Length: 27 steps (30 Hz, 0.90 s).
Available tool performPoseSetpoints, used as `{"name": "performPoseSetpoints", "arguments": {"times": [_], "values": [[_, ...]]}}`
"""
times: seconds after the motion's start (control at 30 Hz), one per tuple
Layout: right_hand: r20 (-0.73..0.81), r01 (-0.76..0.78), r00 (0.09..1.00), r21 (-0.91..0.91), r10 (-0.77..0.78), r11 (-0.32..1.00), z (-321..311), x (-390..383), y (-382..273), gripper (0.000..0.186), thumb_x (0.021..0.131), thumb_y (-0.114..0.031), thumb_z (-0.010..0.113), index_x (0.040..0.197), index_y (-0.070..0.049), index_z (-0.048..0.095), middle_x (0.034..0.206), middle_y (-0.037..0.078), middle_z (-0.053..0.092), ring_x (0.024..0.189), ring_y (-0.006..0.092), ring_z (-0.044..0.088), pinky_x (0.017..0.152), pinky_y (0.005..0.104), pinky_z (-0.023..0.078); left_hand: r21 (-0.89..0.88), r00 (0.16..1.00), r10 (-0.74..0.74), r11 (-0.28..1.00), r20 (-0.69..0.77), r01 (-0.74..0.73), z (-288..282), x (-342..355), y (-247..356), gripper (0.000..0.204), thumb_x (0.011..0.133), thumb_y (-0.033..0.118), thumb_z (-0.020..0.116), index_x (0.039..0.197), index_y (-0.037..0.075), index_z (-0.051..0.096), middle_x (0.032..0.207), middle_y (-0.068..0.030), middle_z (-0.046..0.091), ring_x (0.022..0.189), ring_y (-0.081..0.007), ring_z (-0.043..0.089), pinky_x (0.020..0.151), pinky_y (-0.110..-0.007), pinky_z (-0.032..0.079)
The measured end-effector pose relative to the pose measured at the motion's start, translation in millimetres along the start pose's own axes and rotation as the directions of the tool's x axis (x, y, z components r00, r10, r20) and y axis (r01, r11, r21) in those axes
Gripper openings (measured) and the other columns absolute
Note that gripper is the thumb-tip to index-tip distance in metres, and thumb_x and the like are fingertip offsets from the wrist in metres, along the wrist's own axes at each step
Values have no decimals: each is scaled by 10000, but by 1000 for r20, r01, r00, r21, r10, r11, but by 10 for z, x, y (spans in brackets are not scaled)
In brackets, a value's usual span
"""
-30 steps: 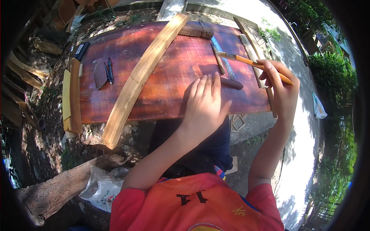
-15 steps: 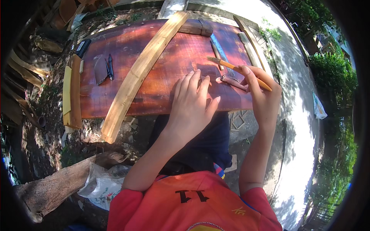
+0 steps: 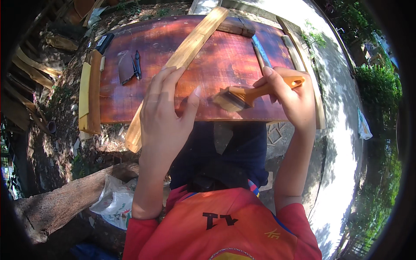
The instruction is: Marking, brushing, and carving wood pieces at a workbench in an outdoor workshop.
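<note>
My right hand is closed around the orange handle of a flat paintbrush, whose pale, blurred bristles are over the reddish-brown wooden board serving as a work surface. My left hand has its thumb apart and its fingers lying over the long pale plank that crosses the board diagonally; whether they press on it I cannot tell. Beyond the brush lie a thin stick and a blue metal strip. A dark blade-like piece and dark pliers-like tool lie at the left.
A dark wooden block sits at the far edge, with a black object at the left. Wood strips line both sides. Around the board are a log, a white plastic sack, piled planks and a sunlit concrete path.
My left hand moved left from mid-board onto the long plank. The brush, still in my right hand, swung lower and now shows its flat side. The surroundings shifted slightly in view.
</note>
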State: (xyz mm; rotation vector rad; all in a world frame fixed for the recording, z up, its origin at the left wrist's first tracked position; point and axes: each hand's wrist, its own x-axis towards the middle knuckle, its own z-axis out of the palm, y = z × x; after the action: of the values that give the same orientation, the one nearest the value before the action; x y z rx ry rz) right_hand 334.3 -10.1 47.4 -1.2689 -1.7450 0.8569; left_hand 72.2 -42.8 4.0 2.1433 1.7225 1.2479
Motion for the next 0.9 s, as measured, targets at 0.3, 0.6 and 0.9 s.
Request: {"name": "performPoseSetpoints", "arguments": {"times": [0.3,0.6,0.9], "values": [[179,296,947,-169,-266,940,258,-136,81,200,959,-171,754,1025,9,808,800,114,726,707,161,677,662,307,511,143,995,42,989,-87,-29,-65,75,-131,424,977,264,723,1317,26,634,1384,-207,612,1170,-427,661,1007,-485,531],[110,348,937,-188,-332,918,744,-459,133,192,880,-99,807,1068,-65,826,806,67,694,701,188,670,646,303,522,379,983,121,924,-136,-61,-312,88,-346,406,991,283,714,1314,41,666,1319,-181,658,1257,-365,622,1083,-434,477],[-225,239,909,-407,-350,882,652,-424,266,265,893,-55,802,1156,-43,782,840,88,649,723,212,671,684,336,534,126,982,-163,976,-98,175,-574,-496,-340,486,945,260,767,1336,7,626,1268,-209,662,1188,-409,634,1045,-483,479]]}}
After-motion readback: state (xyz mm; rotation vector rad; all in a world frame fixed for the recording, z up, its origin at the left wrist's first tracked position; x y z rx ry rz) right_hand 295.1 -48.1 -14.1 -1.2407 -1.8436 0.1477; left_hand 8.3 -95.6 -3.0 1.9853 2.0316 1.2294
